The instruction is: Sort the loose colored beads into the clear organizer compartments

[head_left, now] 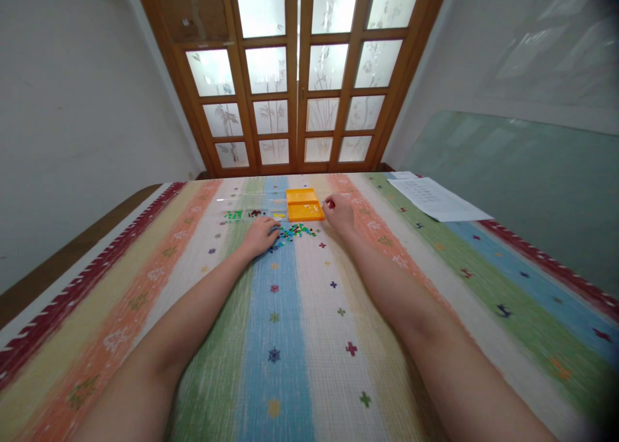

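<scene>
My left hand (262, 236) rests on the cloth with its fingers loosely stretched out, touching the left edge of a pile of small mixed pieces (296, 232), mostly green and blue with some dark ones. Beside the right edge of an open orange box (300, 195), my right hand (340, 213) is closed in a pinch. What sits between those fingertips is too small to make out. Several small white pieces (310, 210) lie in the box's near half. Left of it, a clear compartment case (244, 215) holds green pieces (233, 215), dark red pieces (256, 213) and yellow pieces (279, 215) in separate sections.
A striped, patterned tablecloth (333, 351) covers the table. White paper sheets (430, 197) lie at the far right. Beyond the table's back edge stand wooden doors with glass panes (297, 93). A pale green glass-like panel (522, 171) is on the right.
</scene>
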Available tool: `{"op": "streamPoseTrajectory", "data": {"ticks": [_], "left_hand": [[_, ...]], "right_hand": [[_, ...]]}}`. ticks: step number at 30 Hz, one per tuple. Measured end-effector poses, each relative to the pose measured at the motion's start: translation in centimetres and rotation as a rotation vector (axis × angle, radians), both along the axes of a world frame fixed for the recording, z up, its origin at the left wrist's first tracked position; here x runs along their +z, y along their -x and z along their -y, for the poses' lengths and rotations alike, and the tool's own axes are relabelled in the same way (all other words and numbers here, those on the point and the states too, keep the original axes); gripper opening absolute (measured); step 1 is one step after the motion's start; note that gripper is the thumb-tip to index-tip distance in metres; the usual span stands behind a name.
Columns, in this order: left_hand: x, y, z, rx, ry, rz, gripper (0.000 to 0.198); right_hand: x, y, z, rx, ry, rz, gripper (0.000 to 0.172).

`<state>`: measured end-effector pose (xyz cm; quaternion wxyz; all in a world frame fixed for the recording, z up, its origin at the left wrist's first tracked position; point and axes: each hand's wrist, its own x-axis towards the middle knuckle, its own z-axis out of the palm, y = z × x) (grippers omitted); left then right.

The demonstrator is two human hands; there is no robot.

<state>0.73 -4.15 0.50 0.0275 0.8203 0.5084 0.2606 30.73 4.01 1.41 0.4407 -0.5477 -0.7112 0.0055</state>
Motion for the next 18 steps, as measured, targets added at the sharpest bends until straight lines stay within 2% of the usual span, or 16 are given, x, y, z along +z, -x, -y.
{"op": "streamPoseTrajectory", "data": {"ticks": [5, 9, 11, 18], "left_hand": [[-1.0, 0.0, -0.4, -0.087, -0.004, -0.044, 0.036], [-1.2, -0.1, -0.3, -0.095, -0.012, -0.067, 0.037], [-0.9, -0.1, -0.2, -0.084, -0.009, -0.068, 0.035], [0.4, 0.0, 0.2, -0.079, -0.034, -0.054, 0.017]], "right_hand": [[-0.3, -0.6, -0.3, -0.138, 0.108, -0.03, 0.009], [-0.3, -0.6, -0.2, -0.202, 0.141, -0.037, 0.015], [-0.2, -0.2, 0.1, -0.158, 0.129, 0.0, 0.017], [-0.1, 3.1, 2.3, 0.186, 0.003, 0.193, 0.015]]}}
